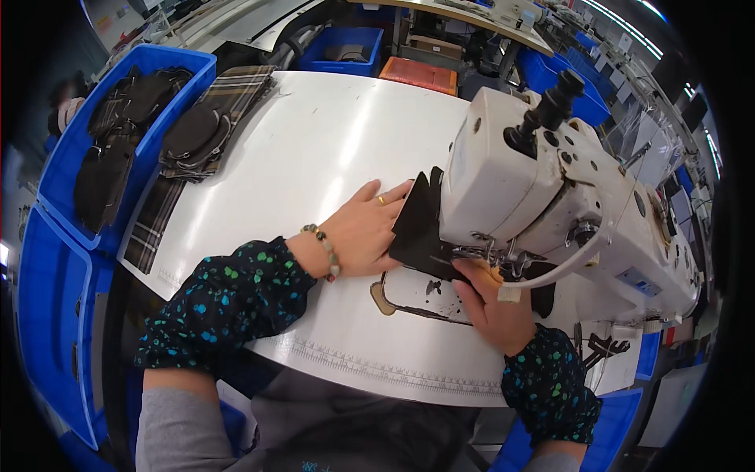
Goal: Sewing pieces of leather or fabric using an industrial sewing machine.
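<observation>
Right now, your left hand (363, 228) lies low over the white table (307, 165), its fingers reaching to the left edge of a dark fabric piece (418, 232). Whether those fingers pinch the fabric or only steady it, you cannot tell from this view. Your right hand (497, 307) is at the fabric's near edge, index finger and thumb pointing in just beside the presser foot (510, 266); its fingertips are partly hidden, so you cannot tell whether they grip. The fabric sits between your two hands, its right side running under the head of the white sewing machine (491, 169).

You wear a beaded bracelet (324, 245) on your left wrist. Toward the table's far left, dark curved pieces (195, 135) rest on plaid cloth (250, 85), next to a blue bin (199, 72) holding more dark pieces. Printed ruler markings (377, 368) follow the table edge nearest you.
</observation>
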The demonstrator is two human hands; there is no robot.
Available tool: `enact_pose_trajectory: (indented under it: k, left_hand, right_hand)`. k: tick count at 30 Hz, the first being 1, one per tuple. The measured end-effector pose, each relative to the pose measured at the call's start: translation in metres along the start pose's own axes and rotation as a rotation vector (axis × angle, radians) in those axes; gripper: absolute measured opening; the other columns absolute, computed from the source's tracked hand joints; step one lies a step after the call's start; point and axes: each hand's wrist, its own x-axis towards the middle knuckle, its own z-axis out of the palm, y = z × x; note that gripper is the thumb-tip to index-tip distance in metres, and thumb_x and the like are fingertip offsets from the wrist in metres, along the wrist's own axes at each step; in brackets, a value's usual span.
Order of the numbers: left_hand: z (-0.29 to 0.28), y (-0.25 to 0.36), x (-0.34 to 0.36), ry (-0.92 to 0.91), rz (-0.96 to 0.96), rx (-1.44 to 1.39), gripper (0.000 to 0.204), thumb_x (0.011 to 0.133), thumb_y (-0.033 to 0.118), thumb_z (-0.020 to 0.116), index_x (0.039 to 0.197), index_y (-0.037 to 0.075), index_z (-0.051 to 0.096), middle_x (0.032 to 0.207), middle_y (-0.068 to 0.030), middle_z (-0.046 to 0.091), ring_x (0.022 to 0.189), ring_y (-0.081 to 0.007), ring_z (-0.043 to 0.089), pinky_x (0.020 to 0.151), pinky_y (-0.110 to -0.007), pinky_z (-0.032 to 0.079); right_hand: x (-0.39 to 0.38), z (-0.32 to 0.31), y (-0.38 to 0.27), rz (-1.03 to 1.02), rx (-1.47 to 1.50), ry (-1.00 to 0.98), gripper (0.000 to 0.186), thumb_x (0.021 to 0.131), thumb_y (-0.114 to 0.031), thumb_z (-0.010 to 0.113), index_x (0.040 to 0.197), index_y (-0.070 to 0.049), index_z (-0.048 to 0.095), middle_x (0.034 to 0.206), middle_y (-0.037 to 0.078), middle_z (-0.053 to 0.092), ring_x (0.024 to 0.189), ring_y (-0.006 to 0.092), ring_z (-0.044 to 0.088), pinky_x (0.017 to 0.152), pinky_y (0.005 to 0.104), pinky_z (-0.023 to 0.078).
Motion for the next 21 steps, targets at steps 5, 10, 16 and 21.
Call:
enact_pose_trajectory:
  k: [5,10,16,21]
  left_hand:
    - [0.003,-0.013,0.000,0.071,0.129,-0.156,0.049,0.083,0.021,0.069,0.131,0.012,0.065,0.144,-0.0073,0.058,0.147,-0.0277,0.041,0.115,-0.048,0.038]
    - [0.002,-0.006,0.000,0.052,0.127,-0.081,0.040,0.089,0.025,0.062,0.126,0.011,0.067,0.141,-0.0076,0.059,0.142,-0.0289,0.045,0.116,-0.054,0.035]
    - [-0.001,-0.003,0.000,-0.110,0.037,-0.003,0.033,0.093,0.030,0.057,0.119,0.014,0.070,0.141,-0.0090,0.056,0.138,-0.0318,0.042,0.122,-0.062,0.021]
    - [0.005,-0.002,-0.001,-0.025,0.016,0.033,0.034,0.093,0.026,0.054,0.121,0.017,0.070,0.133,-0.0065,0.061,0.140,-0.0296,0.043,0.122,-0.066,0.021]
  right_hand:
    - [-0.001,-0.001,0.003,-0.025,-0.037,-0.020,0.027,0.100,-0.018,0.064,0.124,-0.007,0.069,0.109,0.014,0.074,0.092,0.0306,0.072,0.079,0.0373,0.056]
    - [0.001,0.005,0.006,-0.206,-0.241,0.102,0.026,0.098,-0.015,0.064,0.122,-0.008,0.070,0.112,0.012,0.073,0.095,0.0293,0.071,0.080,0.0372,0.055]
    - [0.000,0.003,-0.002,-0.072,-0.102,0.026,0.025,0.094,-0.007,0.067,0.119,-0.005,0.070,0.112,0.011,0.073,0.103,0.0304,0.070,0.091,0.0394,0.054]
    - [0.000,-0.003,-0.011,-0.136,-0.220,0.040,0.021,0.094,-0.006,0.068,0.114,-0.003,0.071,0.117,0.013,0.072,0.104,0.0311,0.071,0.094,0.0389,0.054]
